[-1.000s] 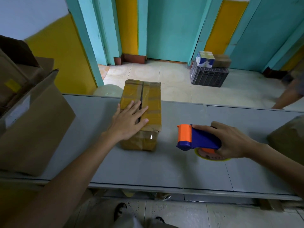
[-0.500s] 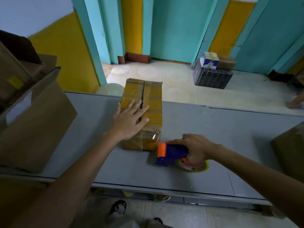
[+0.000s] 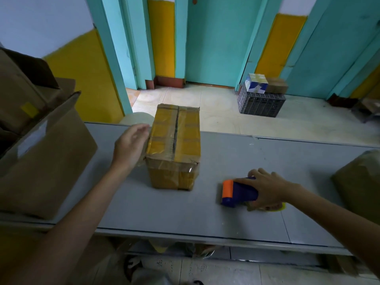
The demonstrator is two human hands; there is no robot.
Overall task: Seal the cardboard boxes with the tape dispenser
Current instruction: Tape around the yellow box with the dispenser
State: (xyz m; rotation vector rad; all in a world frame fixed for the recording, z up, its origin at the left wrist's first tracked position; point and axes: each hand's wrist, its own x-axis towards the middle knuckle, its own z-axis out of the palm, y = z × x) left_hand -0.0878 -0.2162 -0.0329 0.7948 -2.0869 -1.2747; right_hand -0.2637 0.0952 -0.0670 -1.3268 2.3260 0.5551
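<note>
Box: the box (image 3: 174, 149) stood mid-table, wrapped in yellow-brown tape, its top seam running near to far.
Left hand: your left hand (image 3: 131, 145) was at the box's left side, fingers loose and nearly straight, holding nothing; blur hid the exact contact.
Right hand: your right hand (image 3: 267, 189) curled round the dispenser (image 3: 236, 192), gripping its blue body.
Dispenser: it rested on the table (image 3: 226, 157), right of the box and nearer, apart from it, orange end facing left.
Left edge: a big carton (image 3: 45, 161) stood there.

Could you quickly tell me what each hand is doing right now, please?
Left hand: open, at the left side of the cardboard box; whether it touches cannot be told.
Right hand: holding the tape dispenser on the table.
</note>
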